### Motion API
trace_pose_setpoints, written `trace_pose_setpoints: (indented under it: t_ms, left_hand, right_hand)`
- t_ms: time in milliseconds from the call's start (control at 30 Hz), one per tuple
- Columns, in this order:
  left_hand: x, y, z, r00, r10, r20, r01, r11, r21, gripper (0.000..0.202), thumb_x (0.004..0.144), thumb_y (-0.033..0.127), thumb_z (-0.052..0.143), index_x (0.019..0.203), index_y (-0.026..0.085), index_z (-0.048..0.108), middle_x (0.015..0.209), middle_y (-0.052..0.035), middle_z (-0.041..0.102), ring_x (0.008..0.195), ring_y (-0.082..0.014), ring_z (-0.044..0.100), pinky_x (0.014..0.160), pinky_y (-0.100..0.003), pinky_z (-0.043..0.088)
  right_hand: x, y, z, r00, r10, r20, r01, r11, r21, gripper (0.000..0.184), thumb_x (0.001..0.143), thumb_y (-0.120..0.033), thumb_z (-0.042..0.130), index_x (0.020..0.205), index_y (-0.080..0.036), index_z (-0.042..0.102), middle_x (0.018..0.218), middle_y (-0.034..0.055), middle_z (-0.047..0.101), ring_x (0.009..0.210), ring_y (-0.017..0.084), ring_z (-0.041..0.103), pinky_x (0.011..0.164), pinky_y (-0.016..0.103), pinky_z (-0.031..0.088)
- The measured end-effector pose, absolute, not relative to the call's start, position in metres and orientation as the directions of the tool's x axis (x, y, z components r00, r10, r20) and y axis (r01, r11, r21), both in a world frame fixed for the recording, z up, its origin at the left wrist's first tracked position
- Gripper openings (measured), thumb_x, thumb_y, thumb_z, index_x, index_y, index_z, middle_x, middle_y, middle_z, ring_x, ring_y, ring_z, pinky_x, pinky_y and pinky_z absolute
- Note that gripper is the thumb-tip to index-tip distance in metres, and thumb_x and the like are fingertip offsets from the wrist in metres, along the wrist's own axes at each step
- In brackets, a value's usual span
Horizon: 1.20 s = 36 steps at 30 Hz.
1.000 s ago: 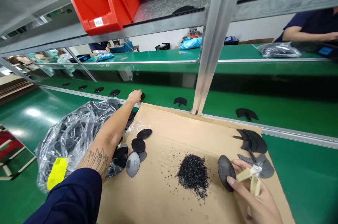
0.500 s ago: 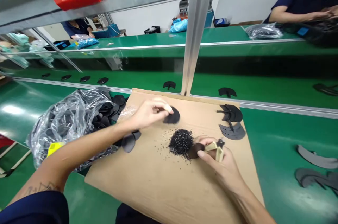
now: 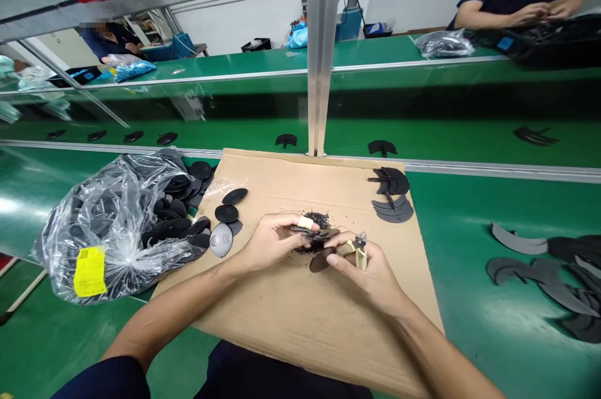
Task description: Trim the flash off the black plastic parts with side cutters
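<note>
My left hand (image 3: 277,239) is closed on a thin black plastic disc (image 3: 323,234), pinched between thumb and fingers, with a pale wrap on one finger. Close beside it, my right hand (image 3: 364,267) pinches a second black disc (image 3: 320,261). A small pair of nippers (image 3: 360,245) with pale grips and a metal tip pointing up also sits in the right hand. Both discs are over a pile of tiny black plastic bits (image 3: 319,218), partly hidden by the hands. Underneath lies a cardboard sheet (image 3: 282,311).
At left, a clear plastic bag (image 3: 113,211) spills black discs. Several loose discs (image 3: 226,213) lie on the cardboard's left side. Curved black parts (image 3: 393,208) are stacked at its right corner, more (image 3: 539,274) farther right. A metal post (image 3: 322,54) stands behind; co-workers sit beyond.
My left hand has moved right and down with its disc, to beside my right hand. The right hand has shifted slightly left and up. The view has shifted too.
</note>
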State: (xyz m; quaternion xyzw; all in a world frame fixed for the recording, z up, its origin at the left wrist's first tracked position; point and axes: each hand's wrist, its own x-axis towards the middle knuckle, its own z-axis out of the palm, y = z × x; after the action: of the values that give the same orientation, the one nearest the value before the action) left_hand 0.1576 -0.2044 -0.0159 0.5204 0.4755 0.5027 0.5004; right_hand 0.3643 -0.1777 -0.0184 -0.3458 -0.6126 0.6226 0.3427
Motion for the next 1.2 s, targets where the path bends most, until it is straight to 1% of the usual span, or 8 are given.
trace_pose_setpoints:
  t_ms: [133, 267, 367, 567, 733, 833, 1000, 1200]
  left_hand:
    - [0.154, -0.202, -0.02, -0.082, 0.996, 0.044, -0.003, -0.044, 0.999, 0.04, 0.071, 0.05, 0.083, 0.086, 0.014, 0.074, 0.085, -0.0079, 0.072, 0.078, -0.0185, 0.066, 0.072, -0.029, 0.056]
    - [0.153, -0.201, -0.024, -0.106, 0.994, 0.018, -0.001, -0.018, 1.0, 0.043, 0.07, 0.052, 0.083, 0.083, 0.014, 0.07, 0.086, -0.0067, 0.07, 0.083, -0.0183, 0.064, 0.08, -0.029, 0.053]
    - [0.159, -0.204, -0.027, 0.037, 0.999, -0.01, 0.016, 0.009, 1.0, 0.043, 0.079, 0.056, 0.075, 0.087, 0.014, 0.068, 0.09, -0.0072, 0.067, 0.087, -0.0188, 0.062, 0.082, -0.029, 0.05]
    - [0.166, -0.219, -0.028, 0.318, 0.948, 0.024, 0.096, -0.057, 0.994, 0.052, 0.101, 0.061, 0.033, 0.093, 0.017, 0.059, 0.095, -0.0083, 0.06, 0.088, -0.0191, 0.057, 0.08, -0.03, 0.047]
    - [0.163, -0.227, -0.029, 0.413, 0.908, -0.064, 0.252, -0.047, 0.967, 0.034, 0.097, 0.051, 0.054, 0.101, 0.018, 0.056, 0.084, -0.0016, 0.058, 0.073, -0.0139, 0.051, 0.066, -0.024, 0.04]
    - [0.161, -0.226, -0.028, 0.409, 0.909, -0.079, 0.306, -0.055, 0.95, 0.025, 0.098, 0.042, 0.056, 0.098, 0.017, 0.058, 0.076, 0.0015, 0.055, 0.067, -0.0111, 0.048, 0.063, -0.022, 0.036]
    - [0.155, -0.224, -0.027, 0.368, 0.921, -0.125, 0.321, 0.0, 0.947, 0.029, 0.096, 0.045, 0.06, 0.104, 0.017, 0.058, 0.079, 0.0008, 0.058, 0.067, -0.0112, 0.05, 0.061, -0.021, 0.037]
    - [0.151, -0.225, -0.028, 0.364, 0.929, 0.063, 0.208, -0.147, 0.967, 0.035, 0.106, 0.039, 0.037, 0.109, 0.015, 0.062, 0.098, -0.0076, 0.066, 0.089, -0.0174, 0.06, 0.082, -0.029, 0.047]
  right_hand:
    - [0.364, -0.178, -0.02, -0.464, 0.885, 0.044, 0.025, 0.063, -0.998, 0.031, 0.081, -0.05, 0.077, 0.089, -0.021, 0.07, 0.091, 0.0064, 0.07, 0.083, 0.022, 0.066, 0.08, 0.036, 0.056]
    - [0.366, -0.182, -0.016, -0.407, 0.89, 0.203, 0.023, 0.233, -0.972, 0.016, 0.086, -0.036, 0.074, 0.092, -0.022, 0.07, 0.087, 0.0056, 0.072, 0.081, 0.021, 0.068, 0.079, 0.036, 0.058]
    - [0.366, -0.186, -0.012, -0.423, 0.843, 0.332, 0.062, 0.393, -0.918, 0.006, 0.089, -0.025, 0.07, 0.094, -0.024, 0.071, 0.087, 0.0053, 0.073, 0.082, 0.021, 0.069, 0.077, 0.036, 0.058]
    - [0.365, -0.188, -0.017, -0.477, 0.707, 0.522, 0.133, 0.645, -0.752, 0.025, 0.088, -0.007, 0.066, 0.106, -0.024, 0.069, 0.094, 0.0058, 0.074, 0.083, 0.019, 0.07, 0.072, 0.034, 0.057]
    - [0.362, -0.187, -0.026, -0.488, 0.623, 0.611, 0.164, 0.753, -0.637, 0.033, 0.084, -0.006, 0.071, 0.112, -0.023, 0.066, 0.095, 0.0064, 0.073, 0.081, 0.02, 0.069, 0.071, 0.036, 0.056]
    - [0.362, -0.184, -0.025, -0.492, 0.682, 0.542, 0.229, 0.701, -0.675, 0.029, 0.084, -0.013, 0.074, 0.11, -0.021, 0.065, 0.095, 0.0075, 0.071, 0.085, 0.021, 0.068, 0.072, 0.036, 0.056]
    - [0.364, -0.18, -0.024, -0.56, 0.772, 0.302, 0.228, 0.494, -0.839, 0.011, 0.088, -0.018, 0.071, 0.095, -0.022, 0.064, 0.09, 0.0047, 0.067, 0.081, 0.019, 0.066, 0.07, 0.033, 0.054]
    - [0.362, -0.179, -0.024, -0.504, 0.812, 0.294, 0.213, 0.447, -0.869, 0.012, 0.089, -0.015, 0.069, 0.099, -0.023, 0.066, 0.092, 0.005, 0.067, 0.082, 0.019, 0.064, 0.072, 0.033, 0.053]
